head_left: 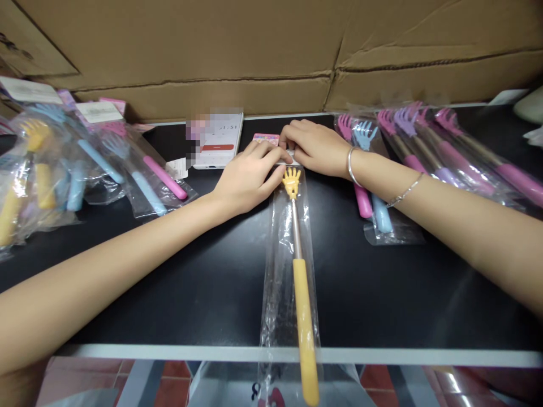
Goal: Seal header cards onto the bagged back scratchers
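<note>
A yellow back scratcher [304, 299] with a metal rod and a hand-shaped head lies in a clear plastic bag [280, 271], its handle end past the table's front edge. At the bag's top is a white label [292, 160], mostly hidden under my fingers, with a colourful printed card [266, 139] showing behind. My left hand [254, 175] has its fingers bent and closed on the label from the left. From the right, my right hand [316, 148] closes its curled fingertips on the same label. A bangle and a thin bracelet circle my right arm.
Bagged back scratchers [142, 178] in several colours are heaped at left. More bagged ones [445, 147] lie in a row at right. A phone [220, 141] rests behind my left hand against a cardboard box [212, 45]. The dark table [190, 294] has a light front edge.
</note>
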A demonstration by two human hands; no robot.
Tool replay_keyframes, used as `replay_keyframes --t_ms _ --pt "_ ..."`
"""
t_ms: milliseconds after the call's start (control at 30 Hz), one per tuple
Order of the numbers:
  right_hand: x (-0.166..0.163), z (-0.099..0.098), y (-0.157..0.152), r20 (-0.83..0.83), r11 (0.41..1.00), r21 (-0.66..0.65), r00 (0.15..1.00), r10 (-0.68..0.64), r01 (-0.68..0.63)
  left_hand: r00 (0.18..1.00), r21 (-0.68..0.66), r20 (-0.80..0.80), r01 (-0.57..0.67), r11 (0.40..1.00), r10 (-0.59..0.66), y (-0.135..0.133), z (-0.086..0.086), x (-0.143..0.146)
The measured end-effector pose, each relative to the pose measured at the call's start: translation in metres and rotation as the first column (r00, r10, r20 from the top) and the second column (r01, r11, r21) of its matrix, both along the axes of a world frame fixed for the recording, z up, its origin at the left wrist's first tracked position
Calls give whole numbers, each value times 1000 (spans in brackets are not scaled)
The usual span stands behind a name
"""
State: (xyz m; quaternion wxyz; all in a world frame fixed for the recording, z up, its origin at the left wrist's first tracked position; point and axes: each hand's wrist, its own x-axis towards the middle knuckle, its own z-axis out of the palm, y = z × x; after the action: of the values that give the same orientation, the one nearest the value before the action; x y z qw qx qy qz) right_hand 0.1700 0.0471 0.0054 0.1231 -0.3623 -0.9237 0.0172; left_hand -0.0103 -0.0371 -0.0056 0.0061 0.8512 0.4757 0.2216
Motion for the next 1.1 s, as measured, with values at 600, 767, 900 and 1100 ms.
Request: replay_keyframes --t_ms 600,767,900,1100 --pt "0 0 0 1 1000 -4 1000 -2 2 1000 -10 -4 -4 1000 4 0 1 0" --pt "-2 2 -2 16 1000 1 1000 -23 23 1000 -18 -8 -3 1000 3 0 1 0" --pt "-4 5 -5 42 999 -10 998 -48 48 1000 -9 -13 0 1000 0 0 1 0" --pt "-2 -1 1 -14 999 34 1000 -23 24 1000 1 -8 -6 1000 6 0 0 0"
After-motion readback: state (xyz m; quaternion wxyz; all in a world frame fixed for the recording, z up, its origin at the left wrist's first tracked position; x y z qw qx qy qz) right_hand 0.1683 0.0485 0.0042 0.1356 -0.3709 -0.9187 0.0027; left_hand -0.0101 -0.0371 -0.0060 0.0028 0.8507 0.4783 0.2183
